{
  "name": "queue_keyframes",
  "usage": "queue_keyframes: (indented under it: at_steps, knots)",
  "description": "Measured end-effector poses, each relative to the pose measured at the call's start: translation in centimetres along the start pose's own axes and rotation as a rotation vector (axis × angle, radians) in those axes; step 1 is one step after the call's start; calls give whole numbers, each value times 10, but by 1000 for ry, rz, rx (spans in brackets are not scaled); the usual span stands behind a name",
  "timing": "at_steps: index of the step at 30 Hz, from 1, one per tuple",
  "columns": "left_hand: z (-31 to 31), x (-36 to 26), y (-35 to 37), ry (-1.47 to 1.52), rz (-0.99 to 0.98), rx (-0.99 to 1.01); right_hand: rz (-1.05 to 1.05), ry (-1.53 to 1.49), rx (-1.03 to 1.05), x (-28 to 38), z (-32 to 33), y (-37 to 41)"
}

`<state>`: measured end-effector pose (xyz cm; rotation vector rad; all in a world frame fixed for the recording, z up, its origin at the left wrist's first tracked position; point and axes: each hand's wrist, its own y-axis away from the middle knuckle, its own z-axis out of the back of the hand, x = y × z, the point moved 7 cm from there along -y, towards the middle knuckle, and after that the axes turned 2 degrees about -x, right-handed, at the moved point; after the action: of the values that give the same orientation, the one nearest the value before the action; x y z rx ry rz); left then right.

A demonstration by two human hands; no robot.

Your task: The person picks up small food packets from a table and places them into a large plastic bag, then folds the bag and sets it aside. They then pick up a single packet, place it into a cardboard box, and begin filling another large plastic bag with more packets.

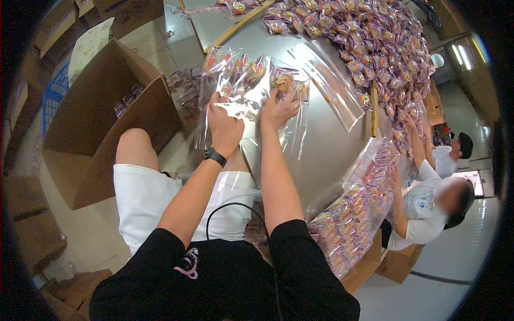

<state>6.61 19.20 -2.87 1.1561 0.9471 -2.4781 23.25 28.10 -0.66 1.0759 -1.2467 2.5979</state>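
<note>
A large clear plastic bag (246, 99) lies over the near edge of the metal table (321, 160), with several small wrapped packets (251, 72) in its far part. My left hand (225, 125) grips the bag's left side, its fingers curled into the glossy film. On the right side my right hand (279, 109) has its fingers bent around the film, close to a yellowish packet (282, 83). Glare on the plastic hides part of the fingertips. Flat empty clear bags (329, 85) lie to the right of my right hand.
An open cardboard box (107, 123) stands at left. Wooden strips (238, 25) edge a big heap of packets (369, 43) at the back right. A filled clear bag (358, 206) lies at right, beside a co-worker (423, 208); another person (447, 158) sits beyond.
</note>
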Motion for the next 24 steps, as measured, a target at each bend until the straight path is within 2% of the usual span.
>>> queue_keyframes:
  at_steps: [1, 2, 3, 4, 5, 7, 8, 11, 12, 13, 16, 17, 20, 21, 23, 24]
  knots:
    - [22, -19, -7, 149, 39, -52, 38, 62, -5, -2, -2, 0]
    - [20, -25, -9, 140, -31, -22, 75, 126, -12, -2, -1, -2]
    - [18, -29, -11, 129, -101, 9, 68, -27, 18, -5, -1, -4]
    - [18, -33, -10, 116, -169, 42, -25, -36, 32, -8, -1, 0]
    - [31, -58, -11, 139, -285, -18, -116, -44, 47, -9, 0, 3]
    - [21, -67, -12, 124, -259, 21, -319, -104, 141, -14, -3, 0]
    - [15, -71, -14, 120, -245, 39, -292, -129, 117, -17, -5, -1]
    - [-14, -70, -28, 168, 34, 141, -201, -170, 57, -32, -15, 1]
    - [-20, -66, -32, 193, 126, 162, -221, -308, 34, -37, -22, 3]
    - [-26, -65, -37, 146, 78, 180, -242, -445, 13, -32, -25, 4]
    - [-53, -56, -43, 73, 225, 303, -409, -885, 22, -29, -22, 8]
    - [-63, -53, -44, 51, 313, 308, -390, -836, 3, -32, -20, 7]
    - [-63, -54, -48, 19, 225, 180, -340, -693, -44, -39, -19, 6]
    - [-55, -55, -50, 59, 213, 40, -321, -649, -65, -41, -19, 4]
    - [-55, -56, -50, 113, 207, 28, -358, -497, -78, -24, -6, 2]
    - [-54, -56, -52, 142, 200, 16, -459, -635, -42, -17, -4, 3]
